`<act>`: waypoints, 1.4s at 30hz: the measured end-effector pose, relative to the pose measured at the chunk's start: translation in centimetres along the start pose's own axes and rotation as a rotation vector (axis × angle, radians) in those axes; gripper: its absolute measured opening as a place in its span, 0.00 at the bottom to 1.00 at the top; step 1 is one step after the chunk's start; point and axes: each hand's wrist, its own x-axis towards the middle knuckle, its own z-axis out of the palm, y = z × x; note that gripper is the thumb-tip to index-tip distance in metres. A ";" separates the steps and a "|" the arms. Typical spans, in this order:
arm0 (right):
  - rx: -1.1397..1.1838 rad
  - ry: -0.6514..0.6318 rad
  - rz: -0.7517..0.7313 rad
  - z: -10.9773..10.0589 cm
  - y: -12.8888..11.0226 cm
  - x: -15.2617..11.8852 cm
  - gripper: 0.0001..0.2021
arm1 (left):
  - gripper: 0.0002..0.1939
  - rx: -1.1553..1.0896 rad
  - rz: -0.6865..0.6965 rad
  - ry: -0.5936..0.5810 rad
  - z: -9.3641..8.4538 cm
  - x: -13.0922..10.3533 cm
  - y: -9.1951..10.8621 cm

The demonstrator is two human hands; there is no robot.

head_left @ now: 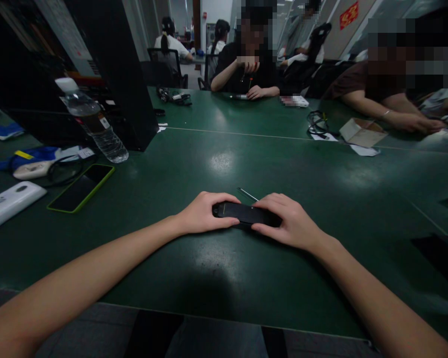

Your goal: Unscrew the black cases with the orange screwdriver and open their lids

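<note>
A long black device (242, 213) with a smooth top lies lengthwise across the green table (216, 263) in front of me; its exact kind does not show. My left hand (205, 214) is closed round its left end, thumb along the near side and fingers on the far side. Around the right end wraps my right hand (285, 216), its thumb also on the near edge. Just beyond the device, a thin metal shaft (247, 193) sticks out from behind my right fingers; its other end is hidden.
To the left are a phone (82, 189) in a green case, a plastic bottle (97, 124), a white device (13, 201) and cables. A black shelf (123, 74) rises behind them. A small open box (362, 133) stands far right. Two people sit across the table.
</note>
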 end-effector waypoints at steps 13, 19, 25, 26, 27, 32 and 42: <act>-0.005 0.012 0.002 0.0 -0.2 0.1 0.17 | 0.22 -0.009 -0.019 -0.013 -0.1 0.0 -0.1; 0.001 0.002 0.030 -0.1 -0.4 0.1 0.18 | 0.23 -0.020 -0.039 -0.026 -0.3 -0.1 -0.1; 0.031 0.014 0.047 0.0 -0.3 0.0 0.18 | 0.23 -0.022 -0.048 -0.028 -0.3 -0.1 0.1; 0.043 0.015 0.055 0.0 -0.3 0.0 0.18 | 0.23 -0.021 -0.048 -0.032 -0.4 -0.1 0.1; 0.055 0.014 0.066 0.0 -0.3 0.1 0.18 | 0.24 -0.019 -0.047 -0.038 -0.4 -0.2 0.1; 0.088 0.006 0.093 -0.1 -0.5 0.3 0.18 | 0.26 -0.012 -0.045 -0.067 -1.1 -0.4 -0.4; 0.091 -0.001 0.107 -0.2 -0.5 0.3 0.18 | 0.25 -0.209 -0.046 -0.170 -2.8 -0.3 -1.5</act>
